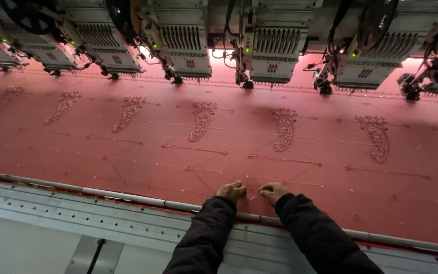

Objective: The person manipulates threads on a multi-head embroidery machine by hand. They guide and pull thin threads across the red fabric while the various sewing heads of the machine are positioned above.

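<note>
Both your arms reach forward toward twelve o'clock from the bottom edge of the view, each in a dark sleeve that covers it to the wrist. Your left hand (231, 191) is curled into a loose fist, knuckles up, with its fingers tucked under. Your right hand (272, 192) sits just beside it at three o'clock, its fingers bent and pinched together, pointing toward nine o'clock. The two hands are near each other with a small gap between them.
</note>
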